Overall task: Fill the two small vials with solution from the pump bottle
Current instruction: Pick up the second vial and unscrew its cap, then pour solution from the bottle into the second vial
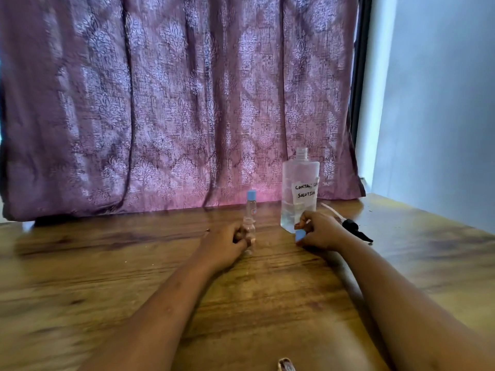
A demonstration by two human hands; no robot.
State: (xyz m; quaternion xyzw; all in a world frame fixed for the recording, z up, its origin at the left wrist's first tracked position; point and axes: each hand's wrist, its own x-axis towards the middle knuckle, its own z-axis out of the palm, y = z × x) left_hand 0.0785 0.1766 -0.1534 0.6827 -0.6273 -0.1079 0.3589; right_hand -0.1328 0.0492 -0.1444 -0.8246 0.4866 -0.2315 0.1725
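Note:
A clear bottle point(299, 191) with a handwritten label stands uncapped on the wooden table point(134, 277), holding some liquid at the bottom. Its black pump head with tube point(352, 227) lies on the table to its right. A small clear vial with a blue cap point(251, 203) stands upright left of the bottle. Just in front of it, my left hand point(227, 243) grips a second, uncapped clear vial point(250, 231). My right hand point(320, 231) pinches a small blue cap point(300, 235) in front of the bottle's base.
A purple patterned curtain point(174, 103) hangs along the table's far edge. A pale wall point(442, 103) rises at the right. A small brownish object point(286, 365) sits at the bottom edge of the view.

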